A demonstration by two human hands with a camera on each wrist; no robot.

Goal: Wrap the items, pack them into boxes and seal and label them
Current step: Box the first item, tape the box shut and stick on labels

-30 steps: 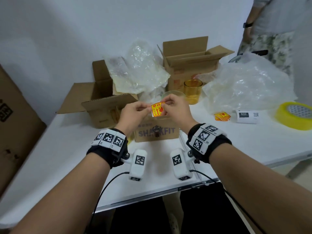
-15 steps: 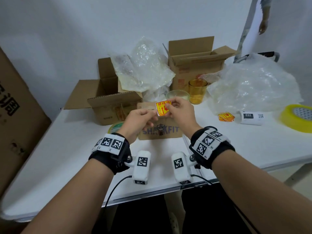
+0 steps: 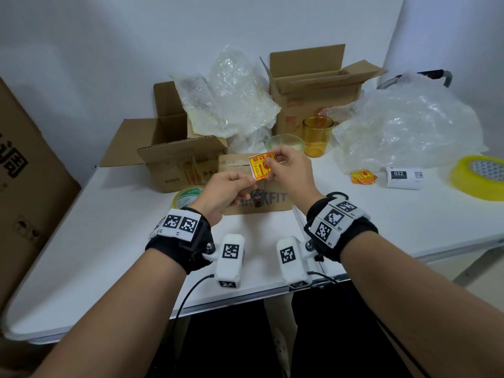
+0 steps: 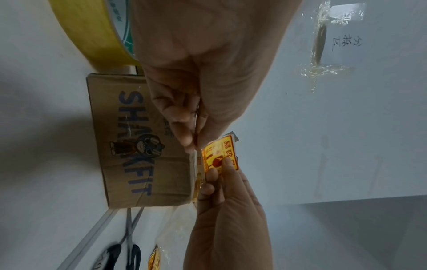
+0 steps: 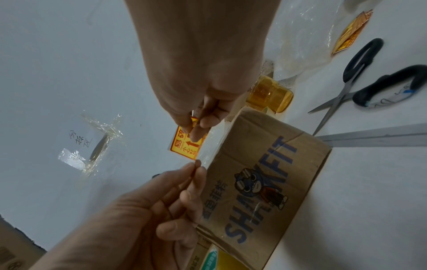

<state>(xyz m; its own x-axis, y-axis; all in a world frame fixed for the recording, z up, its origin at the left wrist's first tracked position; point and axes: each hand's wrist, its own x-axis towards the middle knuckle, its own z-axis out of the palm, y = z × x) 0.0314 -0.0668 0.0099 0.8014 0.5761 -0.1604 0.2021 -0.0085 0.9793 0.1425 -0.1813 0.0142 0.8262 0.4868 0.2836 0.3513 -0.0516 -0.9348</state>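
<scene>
From the head view, the right hand point(image 3: 290, 170) pinches the small square yellow-and-red fragile sticker point(image 3: 261, 166) at its right edge, thumb and forefinger closed on it, and holds it up in the air with its printed face toward the camera. The left hand point(image 3: 223, 190) has a narrow grip at the sticker's lower left corner, apparently on its backing. The closed brown cardboard box printed SHAKFIT point(image 3: 268, 199) lies on the white bench point(image 3: 109, 241) directly below and slightly beyond both hands, so the sticker has to travel downward onto the box top. The right hand carries the sticker and is judged the one to lay it. The box's long axis runs left to right across the bench.

The left wrist view shows the left hand's fingertips point(image 4: 188, 140) pressed together just off the sticker point(image 4: 221, 155), which the head view cannot settle. A thin clear film seems to lead from them to the sticker's edge, though it is too faint to be sure. A roll of yellow tape point(image 4: 92, 34) sits just beside the box point(image 4: 138, 146).

In the right wrist view, the pale strip of backing point(image 5: 209, 146) is plainest, running from the sticker point(image 5: 186, 144) down to the left hand's pinch point(image 5: 194, 169), with the box point(image 5: 261, 182) right alongside. Only here are the black-handled scissors point(image 5: 360, 80) clear, lying on the bench beyond the box, near the amber glass cup point(image 5: 269, 95).
</scene>
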